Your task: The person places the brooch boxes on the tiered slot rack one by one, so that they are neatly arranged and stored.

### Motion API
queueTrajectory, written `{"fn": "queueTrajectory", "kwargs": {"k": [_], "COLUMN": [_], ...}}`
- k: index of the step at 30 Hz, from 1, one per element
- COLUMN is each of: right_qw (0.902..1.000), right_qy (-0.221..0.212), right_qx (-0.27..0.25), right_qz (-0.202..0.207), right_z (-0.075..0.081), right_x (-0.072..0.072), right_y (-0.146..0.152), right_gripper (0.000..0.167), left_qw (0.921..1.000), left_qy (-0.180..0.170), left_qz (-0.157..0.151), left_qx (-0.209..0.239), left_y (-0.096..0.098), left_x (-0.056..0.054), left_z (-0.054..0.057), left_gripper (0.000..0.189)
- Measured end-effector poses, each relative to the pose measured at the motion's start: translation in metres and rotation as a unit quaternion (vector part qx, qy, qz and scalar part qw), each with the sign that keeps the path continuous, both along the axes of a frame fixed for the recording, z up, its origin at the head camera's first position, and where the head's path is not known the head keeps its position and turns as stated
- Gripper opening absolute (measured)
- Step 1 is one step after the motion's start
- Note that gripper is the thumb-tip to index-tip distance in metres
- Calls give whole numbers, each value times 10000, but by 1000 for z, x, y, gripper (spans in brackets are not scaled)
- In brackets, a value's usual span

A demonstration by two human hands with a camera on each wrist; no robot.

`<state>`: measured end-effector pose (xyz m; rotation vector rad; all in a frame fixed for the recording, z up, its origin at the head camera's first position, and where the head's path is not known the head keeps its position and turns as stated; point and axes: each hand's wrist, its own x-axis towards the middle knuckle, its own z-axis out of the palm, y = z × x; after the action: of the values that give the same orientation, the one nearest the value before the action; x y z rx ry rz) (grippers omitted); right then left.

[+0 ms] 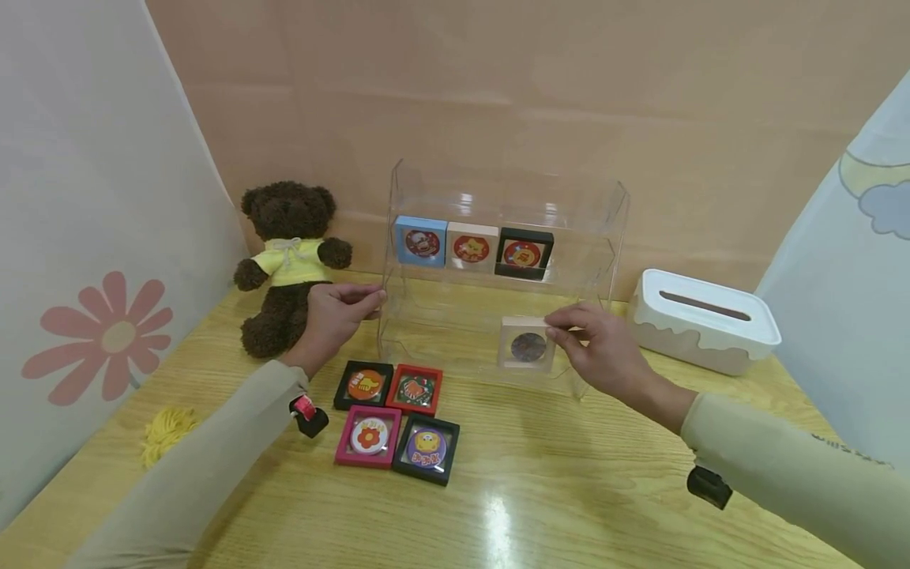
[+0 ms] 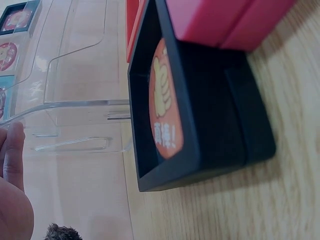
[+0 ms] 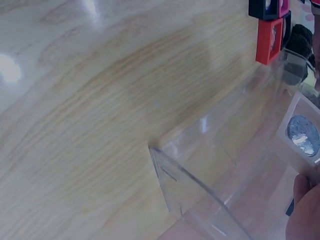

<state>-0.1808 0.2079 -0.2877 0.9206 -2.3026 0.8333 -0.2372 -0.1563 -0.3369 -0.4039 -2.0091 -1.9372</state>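
Observation:
A clear acrylic display rack [image 1: 617, 217] with stepped shelves stands on the table. My left hand [image 1: 338, 316] pinches the rack's left side edge between thumb and fingers. In my right hand [image 1: 604, 348], thumb and fingertips grip the right edge of a pale pink square display frame [image 1: 528, 346] with a grey round badge inside. It is upright, in front of the rack's lower shelf at the right. On the shelf above stand a blue frame [image 1: 421, 241], a pale frame [image 1: 472, 248] and a black frame [image 1: 524, 254], side by side, each with a reddish badge.
Several framed badges lie before the rack: black [image 1: 365, 386], red [image 1: 417, 390], magenta [image 1: 368, 436] and another black one [image 1: 427, 448]. A brown teddy bear [image 1: 291, 261] sits left, yellow yarn [image 1: 169, 435] nearer. A white tissue box [image 1: 704, 324] stands right.

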Motion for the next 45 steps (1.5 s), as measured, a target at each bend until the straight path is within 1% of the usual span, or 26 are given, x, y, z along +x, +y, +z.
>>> {"fn": "queueTrajectory", "kwargs": {"k": [4,6,10,15,19,22,26,31,34,40,45], "right_qw": [9995,9985,9964,9951,9926,9922,9925,9879,9853,9831,9789], "right_qy": [273,503,782,865,982,968,944,1166,1300,1451,1600], "right_qx": [25,39,46,131,268,230,184,321,311,249,201], "right_qz": [-138,-214,-326,-454,-657,-749,-754,-967,-1061,-1086,-1258], "right_z": [10,14,20,27,36,44,53,64,70,81,88], "right_x": [-4,-6,-10,-12,-15,-18,-21,-25,-29,-32,-36], "right_y": [5,8,13,19,24,28,33,39,40,40,43], "right_gripper": [14,14,15,13,10,9,9,8,6,5,3], "left_qw": [10000,10000,10000,10000,10000,9999,9999,9999,9999,9999,9999], "left_qy": [19,16,13,-35,-69,-73,-101,-123,-126,-136,-162], "left_qz": [-10,-9,-3,13,63,77,73,48,2,11,-4], "left_qx": [-5,-11,-26,0,-12,-11,-17,14,41,12,25], "left_y": [0,0,0,1,0,0,1,1,1,-2,0], "left_x": [0,0,1,2,2,3,4,4,4,3,3], "left_z": [0,0,1,0,1,2,3,3,2,-1,0], "left_gripper": [23,23,23,23,23,23,23,23,23,25,25]}}
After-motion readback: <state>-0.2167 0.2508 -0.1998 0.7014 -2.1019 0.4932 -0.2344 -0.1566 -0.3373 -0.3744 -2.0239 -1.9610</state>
